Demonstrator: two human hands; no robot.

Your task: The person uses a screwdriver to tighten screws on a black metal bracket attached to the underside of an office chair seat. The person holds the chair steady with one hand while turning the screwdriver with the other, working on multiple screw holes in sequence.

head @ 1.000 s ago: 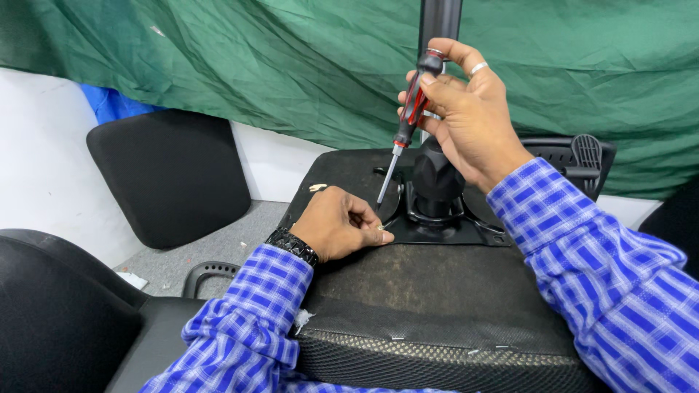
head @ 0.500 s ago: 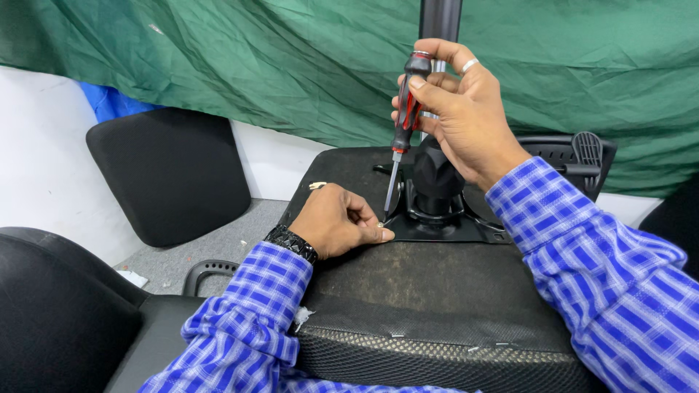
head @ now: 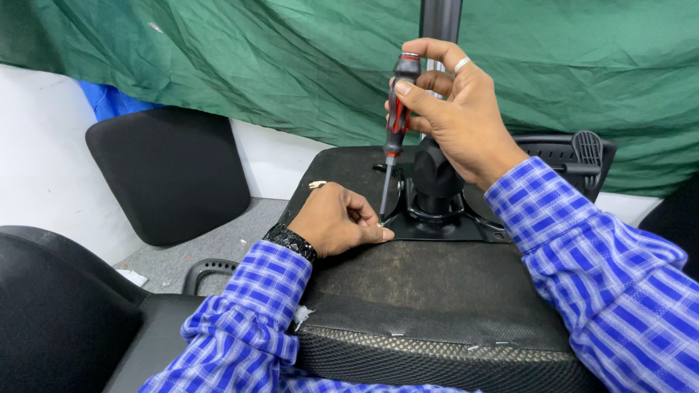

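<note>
My right hand [head: 459,116] grips the red and black handle of a screwdriver [head: 394,127], held nearly upright, tip down. The tip meets the edge of a black metal mechanism plate [head: 437,218] on the underside of an upturned chair seat [head: 422,284]. My left hand [head: 336,220] rests on the seat with its fingers curled, thumb and fingertips pinched right at the screwdriver tip; whatever it pinches is too small to see. A dark gas-lift column [head: 440,22] rises from the plate behind my right hand.
A separate black seat cushion [head: 171,175] leans against the white wall at left. Green tarpaulin [head: 255,58] hangs behind. A black chair back [head: 58,313] fills the lower left, and a black plastic armrest part [head: 582,153] lies at right.
My right hand has swung the screwdriver from a slant to nearly upright and brought its tip down to my left fingertips. My left hand has barely moved.
</note>
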